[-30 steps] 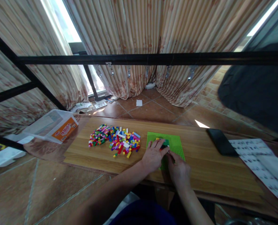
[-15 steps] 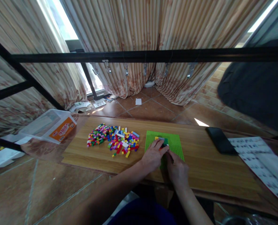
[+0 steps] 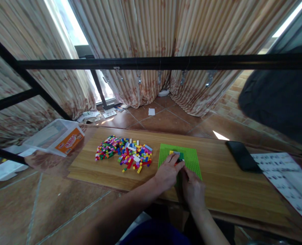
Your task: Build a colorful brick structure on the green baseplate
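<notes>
The left hand and right hand touch a brick cluster towards twelve o'clock on the green studded baseplate; whether their fingers clamp it, I cannot tell. Loose building bricks lie at nine o'clock.

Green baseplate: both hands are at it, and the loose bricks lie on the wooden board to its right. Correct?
No, the side is wrong: the head view shows the loose bricks to the left of the green baseplate. They do lie on the wooden board, and the left hand and right hand are both at the baseplate.
</notes>
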A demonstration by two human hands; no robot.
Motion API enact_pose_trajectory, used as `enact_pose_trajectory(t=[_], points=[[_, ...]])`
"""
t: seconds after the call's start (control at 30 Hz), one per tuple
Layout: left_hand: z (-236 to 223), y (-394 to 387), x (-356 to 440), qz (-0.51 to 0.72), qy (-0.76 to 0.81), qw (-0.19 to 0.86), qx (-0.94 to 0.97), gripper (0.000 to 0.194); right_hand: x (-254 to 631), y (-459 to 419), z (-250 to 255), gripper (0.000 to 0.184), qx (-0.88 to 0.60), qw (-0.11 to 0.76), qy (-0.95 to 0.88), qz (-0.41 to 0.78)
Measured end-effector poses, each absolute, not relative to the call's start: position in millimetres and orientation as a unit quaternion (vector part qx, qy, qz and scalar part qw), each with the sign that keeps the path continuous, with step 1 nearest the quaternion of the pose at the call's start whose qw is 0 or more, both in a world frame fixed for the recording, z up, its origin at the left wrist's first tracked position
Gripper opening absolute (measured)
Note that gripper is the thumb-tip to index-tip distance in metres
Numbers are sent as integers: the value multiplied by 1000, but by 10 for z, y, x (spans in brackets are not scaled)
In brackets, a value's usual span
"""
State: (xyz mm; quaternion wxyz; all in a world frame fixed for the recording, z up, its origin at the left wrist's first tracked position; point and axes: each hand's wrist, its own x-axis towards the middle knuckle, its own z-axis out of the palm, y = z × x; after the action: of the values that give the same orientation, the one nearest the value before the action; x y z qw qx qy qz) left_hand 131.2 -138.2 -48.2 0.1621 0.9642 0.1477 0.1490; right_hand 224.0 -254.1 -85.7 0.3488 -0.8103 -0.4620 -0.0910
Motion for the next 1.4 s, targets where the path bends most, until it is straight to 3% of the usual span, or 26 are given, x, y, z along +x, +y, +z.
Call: enact_pose_trajectory(t=[0.27, 0.53, 0.7, 0.93, 1.07, 1.27, 1.4], points=[[-440, -1376, 1302, 129, 160, 155, 966, 44, 2246, -2545, -899, 54, -800, 369, -469, -61], [-285, -1302, 1034, 198, 158, 187, 949, 62, 2303, -2754, -941, 58, -835, 390, -387, -33], [-402, -1364, 581, 235, 249, 239, 909, 48, 2331, -3021, -972, 58, -862, 358, -357, -22], [-528, -1514, 327, 224, 243, 282, 901, 41, 2301, -2683, -749, 63, -845, 355, -399, -36], [-455, -1504, 414, 199, 243, 242, 918, 42, 2297, -2502, -640, 62, -846, 310, -425, -84], [-373, -1554, 852, 139, 213, 131, 958, 59, 2362, -2459, -654, 56, -848, 274, -445, -86], [-440, -1624, 1094, 127, 227, 69, 963, 46, 2382, -2443, -643, 54, -841, 268, -460, -91]])
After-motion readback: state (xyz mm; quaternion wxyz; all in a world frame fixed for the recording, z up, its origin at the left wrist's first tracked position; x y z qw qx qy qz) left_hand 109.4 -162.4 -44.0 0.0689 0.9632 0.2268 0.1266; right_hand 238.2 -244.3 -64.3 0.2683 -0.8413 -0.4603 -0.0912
